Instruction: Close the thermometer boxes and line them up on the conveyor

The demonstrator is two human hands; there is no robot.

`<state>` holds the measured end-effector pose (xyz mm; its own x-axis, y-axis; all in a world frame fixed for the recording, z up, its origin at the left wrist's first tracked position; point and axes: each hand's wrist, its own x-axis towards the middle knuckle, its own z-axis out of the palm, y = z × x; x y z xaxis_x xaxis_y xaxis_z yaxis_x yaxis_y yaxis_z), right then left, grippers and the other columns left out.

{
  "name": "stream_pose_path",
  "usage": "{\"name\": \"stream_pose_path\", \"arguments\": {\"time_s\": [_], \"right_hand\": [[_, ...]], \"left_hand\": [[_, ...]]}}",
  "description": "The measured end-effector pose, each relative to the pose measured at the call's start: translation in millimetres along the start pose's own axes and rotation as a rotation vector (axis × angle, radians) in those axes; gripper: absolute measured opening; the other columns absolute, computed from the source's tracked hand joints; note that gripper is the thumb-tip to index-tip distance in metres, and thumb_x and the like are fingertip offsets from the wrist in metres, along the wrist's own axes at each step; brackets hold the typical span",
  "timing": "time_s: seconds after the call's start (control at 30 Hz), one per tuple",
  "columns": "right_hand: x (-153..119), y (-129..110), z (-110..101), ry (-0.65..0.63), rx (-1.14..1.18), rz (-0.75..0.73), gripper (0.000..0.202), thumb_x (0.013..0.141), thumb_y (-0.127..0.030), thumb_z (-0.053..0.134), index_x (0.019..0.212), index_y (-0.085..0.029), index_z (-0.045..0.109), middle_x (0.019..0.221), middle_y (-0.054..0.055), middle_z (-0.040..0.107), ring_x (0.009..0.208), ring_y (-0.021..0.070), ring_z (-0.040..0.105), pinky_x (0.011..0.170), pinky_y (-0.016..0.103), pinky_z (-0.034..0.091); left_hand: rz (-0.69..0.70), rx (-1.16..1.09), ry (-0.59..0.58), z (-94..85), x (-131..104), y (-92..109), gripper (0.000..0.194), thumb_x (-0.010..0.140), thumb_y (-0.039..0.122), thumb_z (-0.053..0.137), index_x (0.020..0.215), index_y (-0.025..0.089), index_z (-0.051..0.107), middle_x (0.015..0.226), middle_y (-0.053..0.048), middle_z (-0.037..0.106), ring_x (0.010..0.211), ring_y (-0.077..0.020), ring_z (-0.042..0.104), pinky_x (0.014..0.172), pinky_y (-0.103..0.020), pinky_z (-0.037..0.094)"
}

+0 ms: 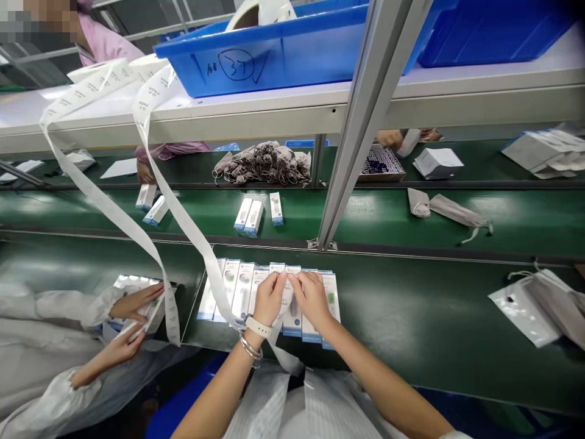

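At my far left, a co-worker's hands (pixel 139 302) rest on something white and boxy, and one printed strip (pixel 109 204) hangs down just beside them. To the right of it a second one, my label strip (pixel 187 225), drops from the shelf (pixel 256 103) to my left wrist, by the white watch band (pixel 259 327). Farther off, small boxes sit on the green belt (pixel 205 204).

Then comes my row of white boxes (pixel 244 286), side by side on the near bench (pixel 402 305), running under both my hands. My left hand (pixel 269 297) has its thumb and forefinger brought narrow, seemingly on the strip, whose "Q.C. PASS" print shows between my hands above the middle boxes. The strip's loose tail hangs towards my lap. My right hand (pixel 315 299) meets it closely, fingers curled, thumb tip nearly at the other thumb; I can't tell whether anything is pinched there.

I judge the step in hand to be working a label free at the strip. The next move calls for steady fingertips and a square aim at a box face.

Near right, well apart, lie a grey pouch (pixel 560 305) and a white packet (pixel 525 317).
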<state>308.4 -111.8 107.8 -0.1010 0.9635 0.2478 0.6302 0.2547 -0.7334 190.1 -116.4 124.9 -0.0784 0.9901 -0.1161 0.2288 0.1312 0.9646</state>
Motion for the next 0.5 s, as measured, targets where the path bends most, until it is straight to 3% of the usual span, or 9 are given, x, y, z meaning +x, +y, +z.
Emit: {"name": "stream_pose_path", "arguments": {"time_s": [0.1,0.27,0.5], "right_hand": [[10,23,1,-0.04,-0.137,-0.027,0.033,0.092,-0.031,0.037,0.063,-0.021,0.049,0.066,0.002,0.056,0.071,0.0182,0.05,0.076,0.035,0.034],[19,62,-9,-0.154,-0.157,-0.073,0.02,0.09,-0.029,0.04,0.09,-0.018,0.056,0.09,0.006,0.06,0.089,0.0216,0.05,0.085,0.037,0.032],[28,90,-19,-0.374,-0.244,-0.314,0.041,0.089,-0.02,0.036,0.13,-0.017,0.04,0.112,0.011,0.055,0.097,0.0248,0.048,0.087,0.038,0.033]], "left_hand": [[-0.114,-0.024,0.065,18.7,8,-7,0.03,0.076,0.043,0.055,0.06,0.018,0.049,0.059,0.003,0.047,0.06,-0.0127,0.044,0.061,-0.025,0.036],[-0.355,-0.079,0.095,36.8,22,-19,0.031,0.073,0.042,0.056,0.055,0.018,0.045,0.047,0.003,0.047,0.044,-0.0141,0.05,0.048,-0.025,0.037],[-0.546,-0.143,0.123,40.8,31,-21,0.026,0.071,0.038,0.059,0.058,0.017,0.051,0.044,-0.001,0.055,0.04,-0.0165,0.054,0.046,-0.028,0.041]]}}
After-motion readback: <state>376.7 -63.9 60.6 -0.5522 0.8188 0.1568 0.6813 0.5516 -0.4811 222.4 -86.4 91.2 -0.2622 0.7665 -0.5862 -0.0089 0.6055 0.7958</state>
